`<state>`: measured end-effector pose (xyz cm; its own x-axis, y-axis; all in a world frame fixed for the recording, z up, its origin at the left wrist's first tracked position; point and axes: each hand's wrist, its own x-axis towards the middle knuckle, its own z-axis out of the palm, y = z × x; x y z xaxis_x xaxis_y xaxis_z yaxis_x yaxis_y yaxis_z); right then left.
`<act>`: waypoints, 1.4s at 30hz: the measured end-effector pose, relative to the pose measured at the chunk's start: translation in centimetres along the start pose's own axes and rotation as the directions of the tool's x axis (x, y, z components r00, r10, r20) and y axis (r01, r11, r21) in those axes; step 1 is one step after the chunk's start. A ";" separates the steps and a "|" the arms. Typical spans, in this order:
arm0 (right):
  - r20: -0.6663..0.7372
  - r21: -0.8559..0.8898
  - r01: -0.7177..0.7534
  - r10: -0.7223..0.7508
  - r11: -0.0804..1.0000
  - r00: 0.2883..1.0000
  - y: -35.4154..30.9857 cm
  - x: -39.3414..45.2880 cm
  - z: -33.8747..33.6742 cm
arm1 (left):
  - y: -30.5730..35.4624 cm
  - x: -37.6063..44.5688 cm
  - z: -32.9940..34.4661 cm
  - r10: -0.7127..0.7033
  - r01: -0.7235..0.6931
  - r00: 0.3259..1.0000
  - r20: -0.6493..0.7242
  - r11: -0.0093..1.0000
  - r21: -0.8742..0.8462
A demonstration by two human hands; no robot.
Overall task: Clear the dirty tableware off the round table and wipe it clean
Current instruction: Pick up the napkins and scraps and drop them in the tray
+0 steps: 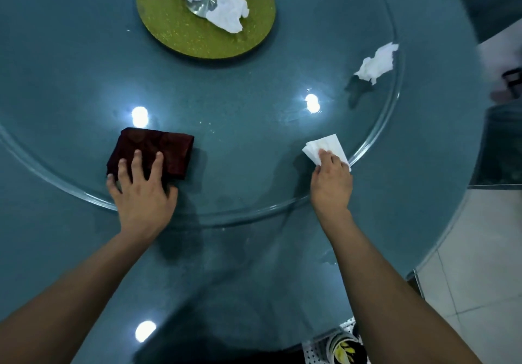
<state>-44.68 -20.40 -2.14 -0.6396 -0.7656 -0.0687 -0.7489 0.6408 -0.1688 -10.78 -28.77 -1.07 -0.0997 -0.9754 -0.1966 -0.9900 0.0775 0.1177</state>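
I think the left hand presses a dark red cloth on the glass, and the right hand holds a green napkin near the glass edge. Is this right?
One detail is wrong: the napkin in the right hand is white, not green. The head view shows it. The green thing is the round mat farther back. The left hand does press the dark red cloth on the glass.

nothing to read here — no words, labels, brand marks or numbers show on anything in view.
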 end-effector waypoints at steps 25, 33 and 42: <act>0.279 0.254 -0.220 0.146 0.942 0.949 -2.7 -6.0 -1.4 | 10.6 -6.9 1.9 0.536 -0.520 0.822 0.191 0.844 -0.134; 0.446 0.538 -0.490 0.263 0.686 0.856 -6.2 -8.7 0.3 | 6.9 -6.7 1.8 0.537 -0.535 0.812 0.229 0.841 -0.074; 0.343 0.769 -0.461 0.324 0.443 0.882 -0.7 -13.5 -0.7 | 7.9 -9.6 2.0 0.553 -0.553 0.816 0.166 0.832 -0.054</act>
<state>-35.64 -10.48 -0.45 -0.7471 -0.4873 -0.4520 0.0961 0.5937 -0.7989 -17.88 -18.37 -0.24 -0.6458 -0.7191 -0.2566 -0.7627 0.5923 0.2596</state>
